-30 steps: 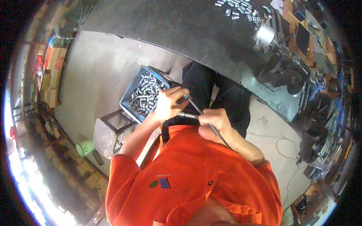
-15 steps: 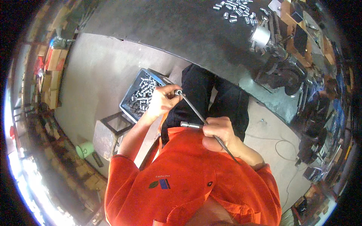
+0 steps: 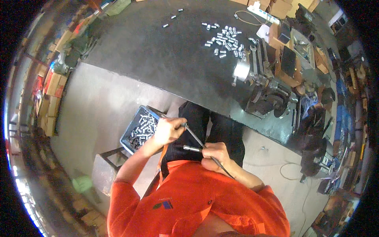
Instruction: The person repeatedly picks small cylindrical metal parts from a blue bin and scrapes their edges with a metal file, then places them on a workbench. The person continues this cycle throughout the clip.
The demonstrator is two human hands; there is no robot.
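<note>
My left hand (image 3: 169, 131) is closed, thumb and fingers pinching a small shiny metal sleeve (image 3: 184, 125) at the upper end of a thin rod. Most of that sleeve is covered by the fingertips. My right hand (image 3: 215, 156) wraps round the dark metal rod (image 3: 195, 136), which slants down past it toward the orange shirt. A silver cylindrical piece (image 3: 192, 149) juts leftward from the same fist, above my lap. Just left of my left hand, a blue bin (image 3: 127, 132) contains many short metal sleeves (image 3: 145, 125).
A dark workbench (image 3: 158, 59) spans the far side, with loose metal sleeves (image 3: 227, 39) piled on it. At its right stand a vise (image 3: 268, 96), wrenches (image 3: 258, 59) and wooden boxes (image 3: 290, 67). A metal stool (image 3: 104, 173) is beside the bin, and a cable (image 3: 282, 170) lies on the floor.
The view has tilted up, showing more of the bench. My left fingers now cover more of the sleeve at the rod's tip. My right hand keeps its grip on the rod.
</note>
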